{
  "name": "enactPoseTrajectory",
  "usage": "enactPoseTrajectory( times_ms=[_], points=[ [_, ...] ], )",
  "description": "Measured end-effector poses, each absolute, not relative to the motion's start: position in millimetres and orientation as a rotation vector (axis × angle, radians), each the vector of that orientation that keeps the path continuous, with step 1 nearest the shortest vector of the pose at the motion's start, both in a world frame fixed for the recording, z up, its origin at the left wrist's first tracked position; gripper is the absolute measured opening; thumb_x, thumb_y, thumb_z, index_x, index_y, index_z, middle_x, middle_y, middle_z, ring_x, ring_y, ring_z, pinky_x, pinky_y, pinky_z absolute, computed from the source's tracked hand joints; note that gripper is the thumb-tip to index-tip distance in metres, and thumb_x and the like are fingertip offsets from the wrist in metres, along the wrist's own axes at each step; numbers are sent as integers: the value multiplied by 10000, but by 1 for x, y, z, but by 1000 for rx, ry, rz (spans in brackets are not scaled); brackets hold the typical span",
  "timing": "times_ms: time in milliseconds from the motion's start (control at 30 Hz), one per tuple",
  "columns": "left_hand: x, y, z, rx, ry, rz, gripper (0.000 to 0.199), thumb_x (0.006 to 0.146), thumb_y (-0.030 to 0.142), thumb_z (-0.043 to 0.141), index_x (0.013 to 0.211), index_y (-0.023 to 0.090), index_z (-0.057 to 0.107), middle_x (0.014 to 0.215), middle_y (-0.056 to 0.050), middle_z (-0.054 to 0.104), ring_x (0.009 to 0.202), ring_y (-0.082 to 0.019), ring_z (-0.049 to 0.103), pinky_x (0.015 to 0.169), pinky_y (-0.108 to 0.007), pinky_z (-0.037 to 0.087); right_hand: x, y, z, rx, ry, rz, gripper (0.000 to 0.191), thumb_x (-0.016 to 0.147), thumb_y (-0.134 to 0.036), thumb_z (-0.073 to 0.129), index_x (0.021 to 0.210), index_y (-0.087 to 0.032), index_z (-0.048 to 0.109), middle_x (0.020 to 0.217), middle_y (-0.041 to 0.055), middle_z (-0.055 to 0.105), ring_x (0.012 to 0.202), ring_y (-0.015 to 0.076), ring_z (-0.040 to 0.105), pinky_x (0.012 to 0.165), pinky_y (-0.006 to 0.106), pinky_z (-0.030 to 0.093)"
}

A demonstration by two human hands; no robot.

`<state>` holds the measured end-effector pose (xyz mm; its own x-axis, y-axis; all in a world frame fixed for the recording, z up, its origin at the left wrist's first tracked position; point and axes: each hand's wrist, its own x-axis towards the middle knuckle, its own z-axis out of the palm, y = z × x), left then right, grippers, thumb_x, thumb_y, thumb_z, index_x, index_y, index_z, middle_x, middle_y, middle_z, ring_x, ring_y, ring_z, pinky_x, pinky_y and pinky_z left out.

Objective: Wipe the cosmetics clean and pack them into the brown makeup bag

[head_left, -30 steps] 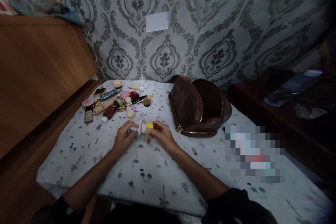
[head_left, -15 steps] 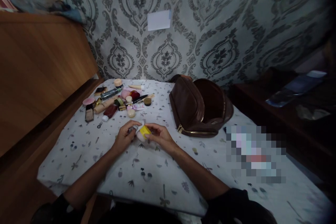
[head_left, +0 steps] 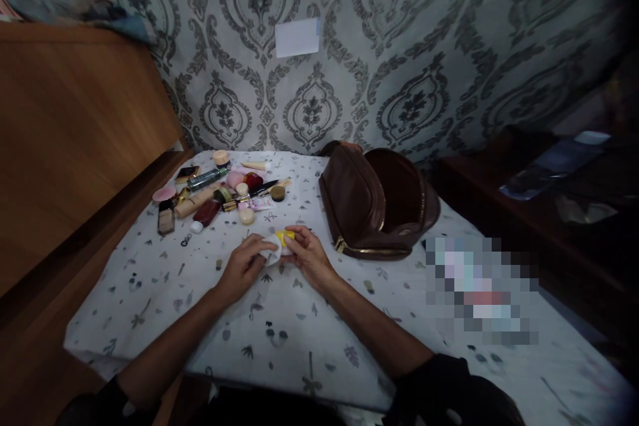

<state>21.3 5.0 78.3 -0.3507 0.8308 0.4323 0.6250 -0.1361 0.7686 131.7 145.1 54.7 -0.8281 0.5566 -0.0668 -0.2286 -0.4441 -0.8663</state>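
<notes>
Above the near middle of the table, my left hand is closed, its fingers pinching a thin white round pad. My right hand is closed around a small yellow container, whose kind I cannot make out. The pad is pressed against the container's left side and hides part of it. Just beyond my hands stands a small cream-coloured jar. Behind it lie a dark red tube with a white cap and several other cosmetics.
A brown leather bag stands unzipped and gaping on the right of the patterned tablecloth. A blurred-out patch covers something at the right. A wooden cabinet borders the left side, and a papered wall rises behind.
The white pad has turned to face me more flatly and covers more of the yellow container. My right hand has tilted the container slightly up and to the right. The view has shifted slightly.
</notes>
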Motion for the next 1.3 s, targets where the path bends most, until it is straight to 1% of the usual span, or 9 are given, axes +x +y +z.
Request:
enactPoseTrajectory(
  times_ms=[200, 333, 467, 600, 767, 933, 1100, 1233, 1300],
  points=[
    [20, 2, 74, 1753, 2082, 1457, 303, 895, 145, 420, 1080, 206, 653, 1004, -72, 577, 974, -197, 566, 844, -324, 460, 130, 145, 50, -376, -1482, 2209, 549, 595, -343, 831, 1093, -228, 630, 999, 39, 688, 901, 213, 660, 753, 370, 584],
    [17, -3, 71, 1907, 2182, 1403, 313, 912, 137, 407, 1050, 221, 676, 1073, -86, 558, 1040, -209, 542, 864, -338, 460, 130, 145, 45, -347, -1715, 2052, 607, 600, -254, 808, 1184, -235, 641, 1037, 29, 675, 916, 186, 637, 789, 330, 551],
    [17, -5, 72, 2083, 2184, 1302, 308, 925, 146, 413, 1037, 227, 688, 1087, -98, 561, 1044, -220, 528, 847, -340, 456, 131, 140, 41, -298, -1898, 1851, 709, 645, -178, 733, 1322, -270, 544, 1023, 10, 615, 850, 139, 615, 752, 274, 525],
    [17, -4, 76, 2034, 2169, 1294, 331, 912, 126, 403, 1055, 226, 685, 1062, -88, 547, 1057, -219, 513, 858, -334, 443, 135, 135, 46, -217, -2134, 1593, 769, 665, -127, 687, 1380, -298, 461, 1071, 18, 593, 800, 138, 602, 740, 287, 519],
    [7, 1, 75, 1671, 2180, 1316, 354, 858, 117, 394, 1017, 208, 696, 864, -46, 546, 838, -196, 535, 774, -317, 441, 138, 133, 49, -148, -2240, 1461, 773, 674, -125, 696, 1382, -290, 433, 1137, 45, 618, 929, 197, 619, 829, 350, 514],
    [-3, 4, 65, 1428, 2115, 1379, 291, 861, 217, 432, 1017, 179, 675, 930, -50, 645, 881, -203, 576, 831, -326, 432, 135, 134, 43, -176, -2117, 1660, 736, 688, -163, 705, 1358, -283, 427, 1128, 53, 607, 938, 191, 626, 797, 334, 525],
    [0, 2, 63, 1214, 2118, 1323, 359, 901, 320, 411, 1139, 145, 615, 828, -18, 632, 570, -128, 513, 596, -265, 429, 133, 137, 39, -205, -1982, 1797, 690, 685, -201, 733, 1315, -270, 463, 1101, 44, 575, 999, 184, 597, 828, 322, 509],
    [4, 0, 70, 1477, 2165, 1364, 311, 883, 248, 444, 1095, 165, 656, 965, -57, 626, 865, -184, 564, 799, -309, 443, 134, 138, 38, -230, -2022, 1727, 655, 703, -198, 716, 1317, -262, 497, 1124, 54, 534, 1046, 197, 552, 839, 325, 501],
    [5, -1, 74, 1575, 2140, 1352, 306, 883, 214, 434, 1072, 171, 669, 926, -53, 601, 897, -190, 550, 834, -325, 435, 135, 139, 39, -233, -2063, 1662, 650, 716, -191, 707, 1329, -258, 504, 1115, 57, 517, 1058, 204, 528, 838, 324, 500]
  ],
)
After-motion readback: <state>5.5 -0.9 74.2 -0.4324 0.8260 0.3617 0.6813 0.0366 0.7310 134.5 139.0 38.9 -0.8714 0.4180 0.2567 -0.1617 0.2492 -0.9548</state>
